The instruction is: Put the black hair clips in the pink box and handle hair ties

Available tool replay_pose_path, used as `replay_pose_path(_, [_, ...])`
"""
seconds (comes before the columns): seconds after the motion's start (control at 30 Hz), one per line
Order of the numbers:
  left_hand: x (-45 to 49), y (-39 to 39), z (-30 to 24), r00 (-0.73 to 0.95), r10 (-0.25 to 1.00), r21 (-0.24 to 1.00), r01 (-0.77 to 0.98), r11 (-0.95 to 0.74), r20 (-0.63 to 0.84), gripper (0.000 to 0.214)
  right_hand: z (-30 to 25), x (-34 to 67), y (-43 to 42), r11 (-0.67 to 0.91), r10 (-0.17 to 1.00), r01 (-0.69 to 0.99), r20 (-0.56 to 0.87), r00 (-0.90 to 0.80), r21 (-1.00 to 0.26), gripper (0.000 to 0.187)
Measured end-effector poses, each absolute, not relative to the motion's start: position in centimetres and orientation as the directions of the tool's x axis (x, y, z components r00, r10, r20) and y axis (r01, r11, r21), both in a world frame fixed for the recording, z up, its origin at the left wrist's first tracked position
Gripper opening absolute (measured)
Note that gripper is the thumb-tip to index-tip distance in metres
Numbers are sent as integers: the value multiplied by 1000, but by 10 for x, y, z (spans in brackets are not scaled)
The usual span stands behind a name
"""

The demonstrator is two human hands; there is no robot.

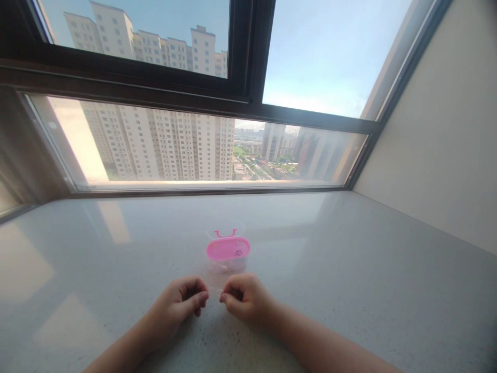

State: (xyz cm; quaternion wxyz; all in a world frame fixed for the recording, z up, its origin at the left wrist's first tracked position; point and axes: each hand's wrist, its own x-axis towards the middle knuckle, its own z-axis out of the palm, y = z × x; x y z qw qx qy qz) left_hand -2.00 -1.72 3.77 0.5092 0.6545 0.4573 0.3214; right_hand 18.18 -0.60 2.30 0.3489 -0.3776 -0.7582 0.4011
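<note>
My left hand (182, 303) and my right hand (243, 298) rest close together on a pale stone sill (349, 269), both with fingers curled in a pinch. A very thin, pale thread-like thing (215, 291) seems to run between the two pinches; it is too fine to name. Just beyond my hands stands a small clear plastic box with a pink lid (228, 253), its lid shut and a little pink handle at its far side. Neither hand touches the box.
A large window (217, 150) with dark frames runs along the far edge of the sill, with tall buildings outside. A plain wall (438, 134) closes the right side.
</note>
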Motion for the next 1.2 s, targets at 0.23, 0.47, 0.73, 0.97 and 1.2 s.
replay_pose_path(0.23, [-18,-17,42,362,931,966,254,-47,-49,21,23,184,-5,412,845,281,248,-474,-867,14])
replay_pose_path(0.47, [-19,-18,39,372,927,967,247,-55,-42,22,23,184,-5,412,841,283,243,-483,-866,15])
replay_pose_path(0.73, [-20,-16,37,379,925,969,239,-56,-40,22,23,184,-5,414,842,294,240,-482,-862,15])
replay_pose_path(0.97, [-20,-17,38,387,921,968,241,-66,-33,23,22,183,-4,411,848,311,234,-476,-857,15])
replay_pose_path(1.2, [-20,-18,41,379,924,964,258,-59,-46,23,22,183,-5,412,845,321,226,-485,-853,16])
